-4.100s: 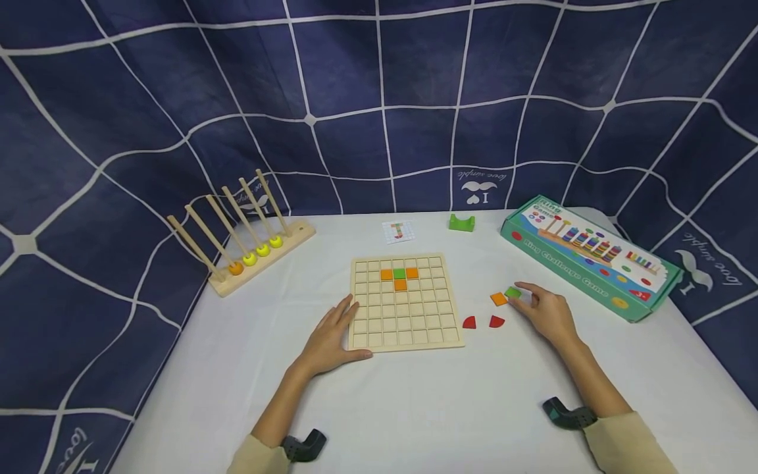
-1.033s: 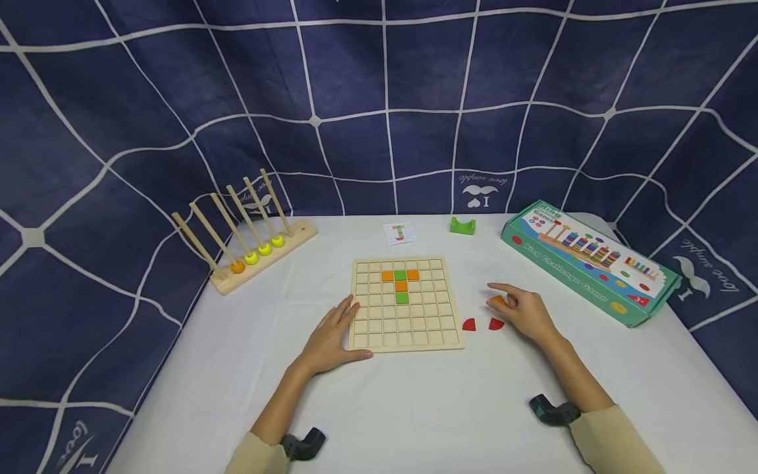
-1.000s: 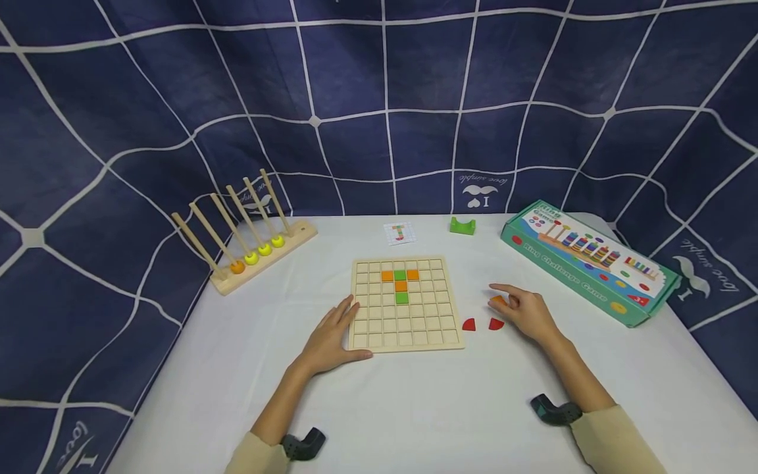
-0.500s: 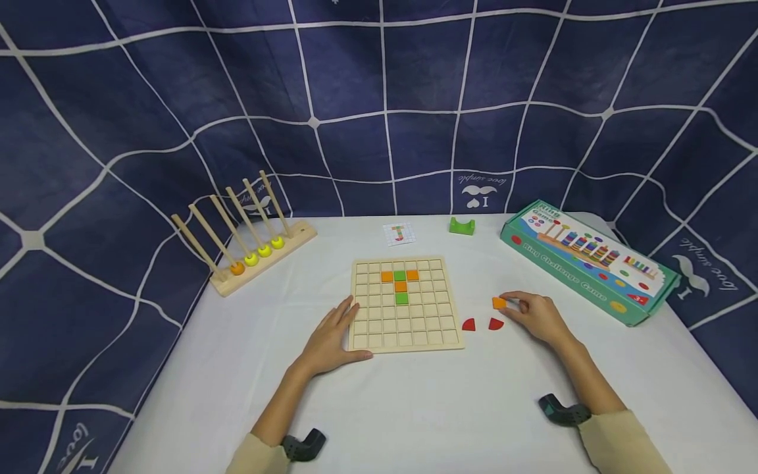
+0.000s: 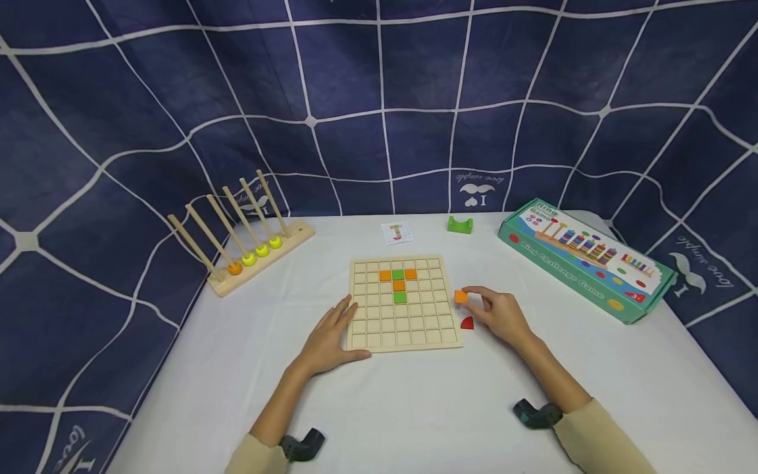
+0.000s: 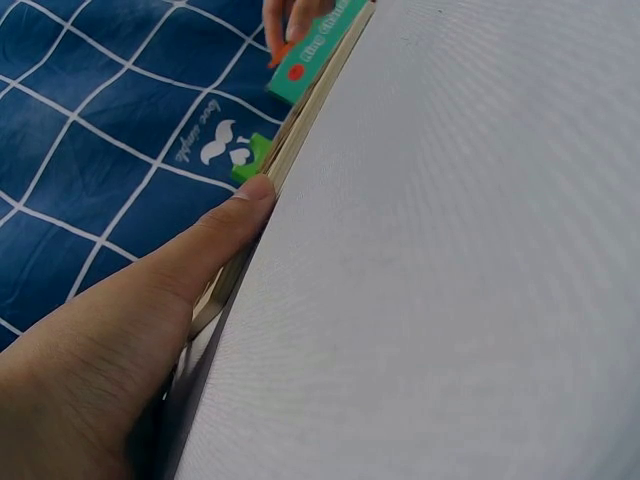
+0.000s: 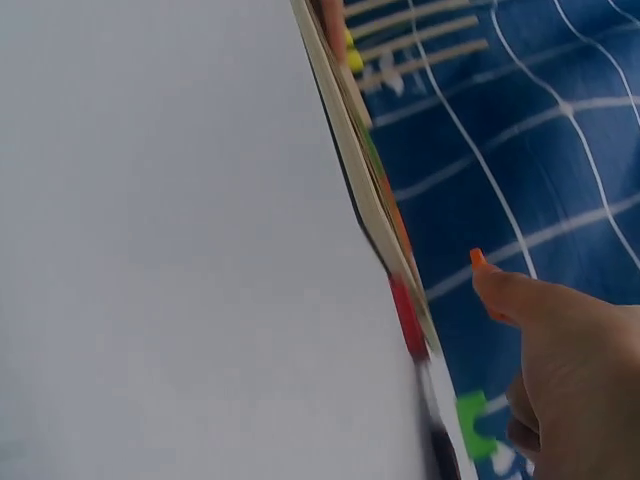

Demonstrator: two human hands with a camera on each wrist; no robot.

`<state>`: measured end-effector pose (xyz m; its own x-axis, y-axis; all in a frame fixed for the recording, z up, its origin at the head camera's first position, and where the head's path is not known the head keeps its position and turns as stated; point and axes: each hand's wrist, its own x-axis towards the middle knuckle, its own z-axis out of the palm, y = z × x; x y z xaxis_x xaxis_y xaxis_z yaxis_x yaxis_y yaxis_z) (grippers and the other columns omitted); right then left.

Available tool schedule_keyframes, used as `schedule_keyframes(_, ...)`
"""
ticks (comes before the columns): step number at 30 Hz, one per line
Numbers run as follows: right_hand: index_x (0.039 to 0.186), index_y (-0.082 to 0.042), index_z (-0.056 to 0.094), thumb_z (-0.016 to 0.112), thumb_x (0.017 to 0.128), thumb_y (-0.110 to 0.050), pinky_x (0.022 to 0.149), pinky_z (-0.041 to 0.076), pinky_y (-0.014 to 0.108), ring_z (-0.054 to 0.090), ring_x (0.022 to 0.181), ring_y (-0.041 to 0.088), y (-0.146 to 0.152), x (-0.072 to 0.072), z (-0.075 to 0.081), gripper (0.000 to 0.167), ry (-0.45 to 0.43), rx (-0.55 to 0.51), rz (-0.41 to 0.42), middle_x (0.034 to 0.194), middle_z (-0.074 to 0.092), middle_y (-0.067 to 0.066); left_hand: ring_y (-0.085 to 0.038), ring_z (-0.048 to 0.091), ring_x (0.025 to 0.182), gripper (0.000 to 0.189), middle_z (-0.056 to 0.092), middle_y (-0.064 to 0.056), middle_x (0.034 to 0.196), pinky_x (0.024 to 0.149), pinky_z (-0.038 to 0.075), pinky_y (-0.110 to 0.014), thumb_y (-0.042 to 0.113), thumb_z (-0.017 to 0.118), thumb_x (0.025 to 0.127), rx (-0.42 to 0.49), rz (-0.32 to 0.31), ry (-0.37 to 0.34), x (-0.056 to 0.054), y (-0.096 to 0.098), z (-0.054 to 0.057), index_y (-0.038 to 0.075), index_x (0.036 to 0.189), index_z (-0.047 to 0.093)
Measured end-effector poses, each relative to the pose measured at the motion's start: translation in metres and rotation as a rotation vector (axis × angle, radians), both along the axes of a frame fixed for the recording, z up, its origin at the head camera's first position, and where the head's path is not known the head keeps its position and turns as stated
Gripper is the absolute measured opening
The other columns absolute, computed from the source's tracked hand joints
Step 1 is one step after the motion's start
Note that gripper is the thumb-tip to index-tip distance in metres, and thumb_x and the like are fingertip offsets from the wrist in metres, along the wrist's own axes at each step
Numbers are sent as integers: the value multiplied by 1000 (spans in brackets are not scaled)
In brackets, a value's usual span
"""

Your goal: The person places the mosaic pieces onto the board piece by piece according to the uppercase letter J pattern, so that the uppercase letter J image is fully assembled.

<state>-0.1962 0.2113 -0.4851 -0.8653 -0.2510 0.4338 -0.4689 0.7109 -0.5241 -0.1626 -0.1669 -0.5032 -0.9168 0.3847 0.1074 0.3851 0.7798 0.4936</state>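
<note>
My right hand pinches an orange square tile between thumb and fingertips, just off the right edge of the wooden grid board. In the right wrist view the tile shows raised above the table. My left hand rests with spread fingers on the board's left side, its thumb along the front edge. On the board, three orange tiles and two green ones, such as this green tile, form a T shape. A red quarter-circle piece lies beside the board. A second red piece is hidden by my right hand.
Behind the board lie a pattern card and a green curved block. A peg stand with yellow and orange beads stands at left. At right lies a green game box. A dark blue curtain hangs behind the table.
A green tile has gone from the table onto the board below the orange one. My right hand has lifted the orange tile and moved it left toward the board. My left hand stays.
</note>
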Motion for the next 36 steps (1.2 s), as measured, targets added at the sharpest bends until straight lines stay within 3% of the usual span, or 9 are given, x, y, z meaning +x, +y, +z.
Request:
schedule_keyframes(4,105,-13,69,74,80,-25,39,20,20,21,42,1,-31,-2,-2,28,27,-1,61,48,28,-14,-34,18,136,109,11,-3,154,104,24,-53,74,62,64,1,5,6,0,0,0,12,146,26)
schedule_keyframes(10,103,-15,69,71,81,-35,40,21,21,23,42,1,-71,-5,-7,31,-22,30,113,47,31,-13,-35,19,136,109,13,-3,154,103,26,-54,74,62,64,6,8,20,1,0,-1,11,146,28)
schedule_keyframes(15,106,-15,69,69,82,-39,42,24,21,21,42,1,-92,-8,-11,33,-66,75,127,48,47,-8,-31,17,137,109,11,-2,154,105,23,-53,75,62,63,3,10,1,0,0,0,12,146,27)
schedule_keyframes(19,106,-14,70,70,82,-37,42,27,22,24,42,1,-102,-10,-12,33,-64,72,141,53,52,-10,-30,16,138,110,11,-3,154,106,22,-52,75,61,64,-3,7,-8,0,1,0,12,147,26)
schedule_keyframes(25,106,-14,70,69,83,-37,41,24,20,24,42,1,-107,-11,-13,33,-55,89,144,45,35,-14,-30,17,137,110,11,-4,154,106,23,-52,75,61,64,-8,4,-1,-1,1,0,12,147,25)
schedule_keyframes(36,107,-14,70,69,82,-38,42,22,21,19,43,2,-107,-10,-13,34,-46,104,140,46,36,-15,-32,17,137,109,12,-4,154,104,25,-54,76,60,64,-10,11,9,0,0,0,12,146,27)
